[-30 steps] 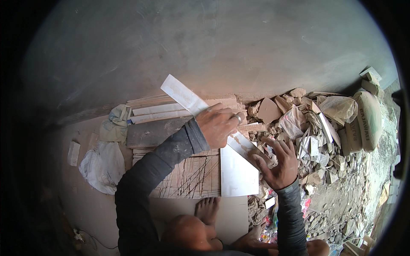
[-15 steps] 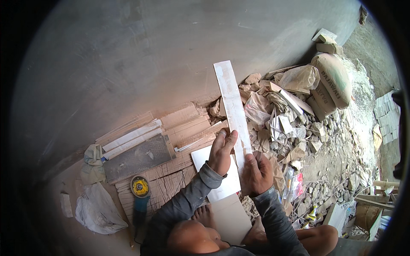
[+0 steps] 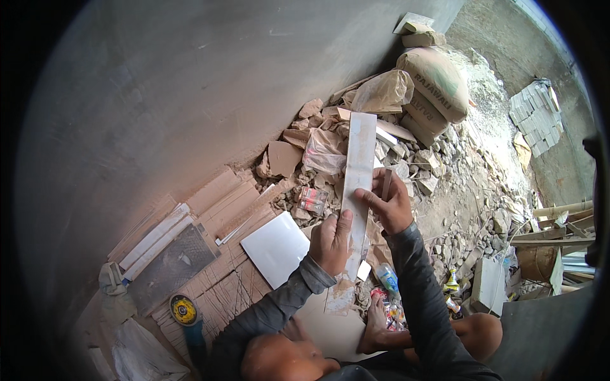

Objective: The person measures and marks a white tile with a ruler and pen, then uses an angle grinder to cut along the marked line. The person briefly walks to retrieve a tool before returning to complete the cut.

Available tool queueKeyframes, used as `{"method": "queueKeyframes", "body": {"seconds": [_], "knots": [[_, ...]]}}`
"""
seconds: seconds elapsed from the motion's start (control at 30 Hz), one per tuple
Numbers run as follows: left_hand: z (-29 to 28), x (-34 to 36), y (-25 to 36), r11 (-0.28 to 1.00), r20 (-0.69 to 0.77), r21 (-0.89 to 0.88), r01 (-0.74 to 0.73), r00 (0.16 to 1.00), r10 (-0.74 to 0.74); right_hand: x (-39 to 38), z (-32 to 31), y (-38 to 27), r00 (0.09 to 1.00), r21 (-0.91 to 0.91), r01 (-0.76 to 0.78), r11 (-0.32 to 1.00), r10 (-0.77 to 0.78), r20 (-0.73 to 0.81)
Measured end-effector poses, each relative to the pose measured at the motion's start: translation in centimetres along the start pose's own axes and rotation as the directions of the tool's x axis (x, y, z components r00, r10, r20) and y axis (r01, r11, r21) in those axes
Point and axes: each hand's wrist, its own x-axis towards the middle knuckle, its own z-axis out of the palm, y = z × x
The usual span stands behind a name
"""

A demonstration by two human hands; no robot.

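A long, narrow white strip of tile stands almost upright in front of me, its dusty lower end pointing toward my feet. My left hand is closed on its left edge, below the middle, thumb lying on the face. Higher up, my right hand grips the right edge with the thumb on the face. A thin, narrow sliver shows between the right hand's fingers; its kind is unclear. Beneath and left of the strip lies a square white tile on scored boards.
An angle grinder with a yellow disc lies at lower left, near a dark textured slab and tile strips. Rubble and plastic bags spread along the wall. Full sacks stand beyond. Stacked pale tiles lie far right.
My view has swung to the right. The right hand has moved up from the strip's lower end toward its middle, and the strip is held lower and more upright. A thin sliver now shows in the right fingers.
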Motion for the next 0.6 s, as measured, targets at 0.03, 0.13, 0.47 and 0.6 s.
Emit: {"method": "queueKeyframes", "body": {"seconds": [0.03,0.13,0.47,0.6], "knots": [[0.1,-0.3,0.0,0.992,0.008,0.005,-0.130,0.992,0.130,1.2,-1.1,-0.3,0.998,0.021,-0.019,1.000,0.020,-0.057],[0.5,-1.6,-0.8,0.993,0.070,-0.015,-0.119,0.990,0.120,5.6,-4.4,-1.7,0.989,0.136,0.046,0.990,-0.026,-0.144],[-1.5,-0.6,-2.2,0.881,0.264,-0.321,0.347,0.926,-0.268,1.2,-2.8,-0.4,0.961,0.309,-0.250,0.917,0.195,0.198],[-1.2,-0.2,-2.3,0.919,0.201,-0.357,0.165,0.975,-0.097,-1.0,0.5,1.3,0.946,0.521,-0.324,0.790,0.256,0.199]]}}
